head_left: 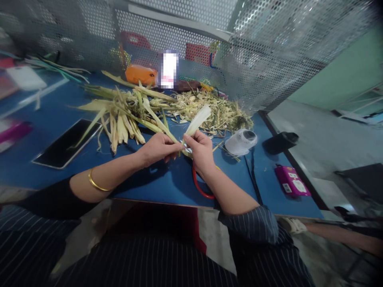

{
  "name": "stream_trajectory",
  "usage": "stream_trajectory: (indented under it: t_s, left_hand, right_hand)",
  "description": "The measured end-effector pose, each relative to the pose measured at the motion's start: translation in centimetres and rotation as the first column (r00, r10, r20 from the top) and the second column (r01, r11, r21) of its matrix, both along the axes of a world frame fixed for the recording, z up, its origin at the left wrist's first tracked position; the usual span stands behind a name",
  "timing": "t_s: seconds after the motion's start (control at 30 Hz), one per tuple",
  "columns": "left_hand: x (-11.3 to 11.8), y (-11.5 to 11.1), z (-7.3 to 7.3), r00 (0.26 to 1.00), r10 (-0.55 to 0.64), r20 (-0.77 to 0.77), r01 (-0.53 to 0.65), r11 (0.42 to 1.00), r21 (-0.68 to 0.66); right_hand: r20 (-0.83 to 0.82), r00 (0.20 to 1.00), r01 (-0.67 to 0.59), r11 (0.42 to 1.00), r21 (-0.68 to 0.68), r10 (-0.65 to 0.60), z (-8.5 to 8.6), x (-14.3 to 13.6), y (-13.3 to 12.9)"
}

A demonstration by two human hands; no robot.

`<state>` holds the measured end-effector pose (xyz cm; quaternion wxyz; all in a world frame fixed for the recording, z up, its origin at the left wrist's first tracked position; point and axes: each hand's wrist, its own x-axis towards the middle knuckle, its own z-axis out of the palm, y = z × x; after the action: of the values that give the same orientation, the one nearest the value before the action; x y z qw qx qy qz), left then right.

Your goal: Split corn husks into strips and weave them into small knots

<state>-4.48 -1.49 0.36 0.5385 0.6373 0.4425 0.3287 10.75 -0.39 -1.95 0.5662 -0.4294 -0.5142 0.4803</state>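
Observation:
My left hand (160, 149) and my right hand (201, 149) meet over the blue table's front half. Between the thumb and fingers of my left hand is the end of a long green husk strip (157, 116). A pale, wide husk piece (199, 119) rises from the pinch of my right hand. The fingertips nearly touch, and small details between them are hard to make out. Under my right hand lie scissors with a red handle (201, 190), their blades partly hidden. A bundle of husks (122, 127) lies to the left of my hands.
Shredded husk scraps (215, 109) are heaped behind my hands. A black tablet (67, 145) lies left. White thread (241, 142), a black roll (280, 142) and a purple packet (292, 181) are right. A perforated metal screen (173, 32) stands behind the table (167, 187).

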Motion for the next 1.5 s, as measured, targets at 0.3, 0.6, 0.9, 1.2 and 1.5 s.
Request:
stream_trajectory:
  t_s: [0.3,0.6,0.9,1.2,1.5]
  left_hand:
    - [0.1,0.1,0.4,0.997,0.056,0.045,-0.055,0.998,-0.023]
    - [0.3,-0.1,0.1,0.999,0.033,-0.013,-0.033,0.999,0.04]
    - [0.3,-0.3,0.2,0.998,0.051,-0.047,-0.048,0.997,0.06]
    - [0.0,0.0,0.4,0.997,0.076,-0.003,-0.076,0.997,0.0]
    - [-0.3,0.0,0.5,0.994,0.111,-0.01,-0.111,0.994,0.006]
  right_hand:
    - [0.034,0.998,-0.054,0.998,0.018,0.053,0.3,0.5,0.4]
    - [-0.059,0.986,-0.164,0.98,-0.116,0.158,0.5,0.7,0.3]
    - [-0.11,0.993,-0.056,0.989,-0.137,0.041,0.4,0.5,0.4]
    - [-0.289,0.956,0.009,0.989,-0.147,-0.052,2.0,3.3,2.6]
    - [-0.298,0.943,0.127,0.988,-0.093,-0.149,2.1,4.5,3.1]
